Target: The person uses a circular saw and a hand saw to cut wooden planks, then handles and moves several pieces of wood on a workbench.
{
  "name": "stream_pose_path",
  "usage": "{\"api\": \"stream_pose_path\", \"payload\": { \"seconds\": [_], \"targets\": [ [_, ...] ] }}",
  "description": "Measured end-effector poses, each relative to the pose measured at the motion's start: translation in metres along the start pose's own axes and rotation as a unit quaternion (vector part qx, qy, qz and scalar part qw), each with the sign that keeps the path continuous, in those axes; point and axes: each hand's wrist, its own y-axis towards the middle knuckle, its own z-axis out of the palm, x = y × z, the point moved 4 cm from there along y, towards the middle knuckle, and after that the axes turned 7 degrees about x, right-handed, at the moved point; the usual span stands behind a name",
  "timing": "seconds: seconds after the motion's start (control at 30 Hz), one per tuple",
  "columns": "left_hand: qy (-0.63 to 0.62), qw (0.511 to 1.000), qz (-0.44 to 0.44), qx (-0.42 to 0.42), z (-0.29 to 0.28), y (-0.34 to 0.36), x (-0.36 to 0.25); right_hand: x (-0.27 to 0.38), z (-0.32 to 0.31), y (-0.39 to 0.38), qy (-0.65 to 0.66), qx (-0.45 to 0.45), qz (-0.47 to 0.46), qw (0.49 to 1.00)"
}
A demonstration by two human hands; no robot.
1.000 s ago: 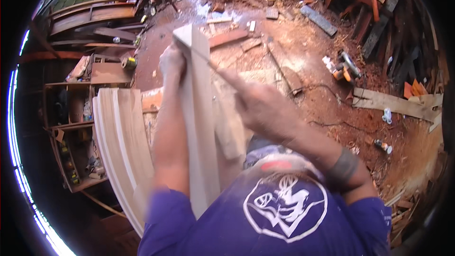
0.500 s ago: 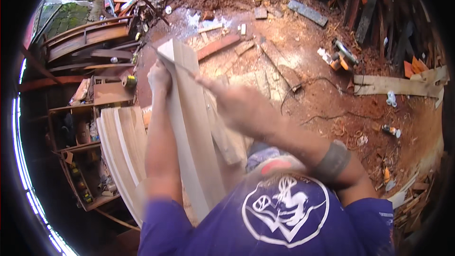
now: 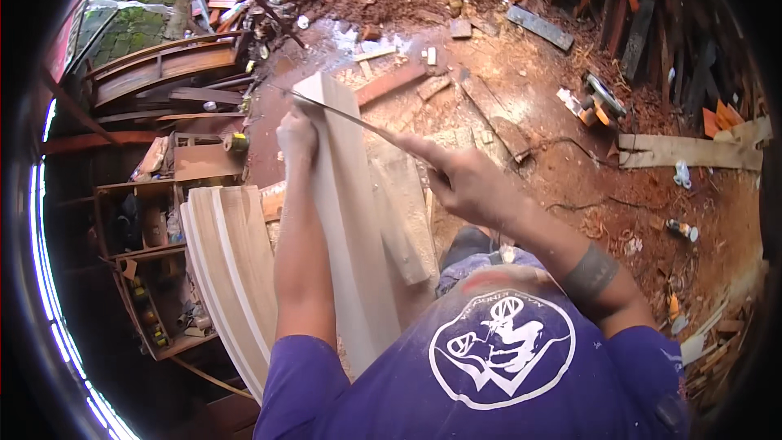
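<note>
A long, pale wooden beam (image 3: 346, 187) slants away from my body, its far end cut square. My left hand (image 3: 296, 137) grips the beam's left edge close to that end, its fingers partly hidden behind the wood. A handsaw (image 3: 350, 118), seen edge-on as a thin dark blade, lies across the top of the beam just beyond my left hand. My right hand (image 3: 472, 183) is closed round the saw's handle to the right of the beam, with the index finger stretched along it. The handle is mostly hidden, and so are the teeth.
Curved pale boards (image 3: 224, 253) stand left of the beam, beside a wooden shelf box (image 3: 134, 253) with small items. A power tool (image 3: 603, 96) lies on the dirt floor at right, with a dark cable (image 3: 562, 140) nearby. Offcuts and a reddish plank (image 3: 393, 84) lie ahead.
My right hand has drawn back to the right with the saw, so more of the blade shows. My left hand still grips the beam. The whole view has shifted slightly.
</note>
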Motion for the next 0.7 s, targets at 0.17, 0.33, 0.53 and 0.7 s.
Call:
{"api": "stream_pose_path", "payload": {
  "seconds": [0.17,0.33,0.53,0.7],
  "targets": [
    [-0.056,0.997,-0.041,0.019,-0.034,-0.038,-0.021,0.020,0.013,-0.012,-0.066,0.021,-0.017,0.997],
    [-0.158,0.987,0.007,0.015,-0.029,-0.087,-0.031,0.065,0.002,0.001,-0.033,0.057,0.054,0.996],
    [-0.174,0.984,-0.002,0.027,-0.036,-0.095,-0.045,0.066,0.002,-0.015,-0.057,0.049,0.026,0.997],
    [-0.182,0.983,-0.006,0.028,-0.035,-0.094,-0.049,0.067,-0.004,-0.009,-0.069,0.045,0.038,0.996]
  ]
}}
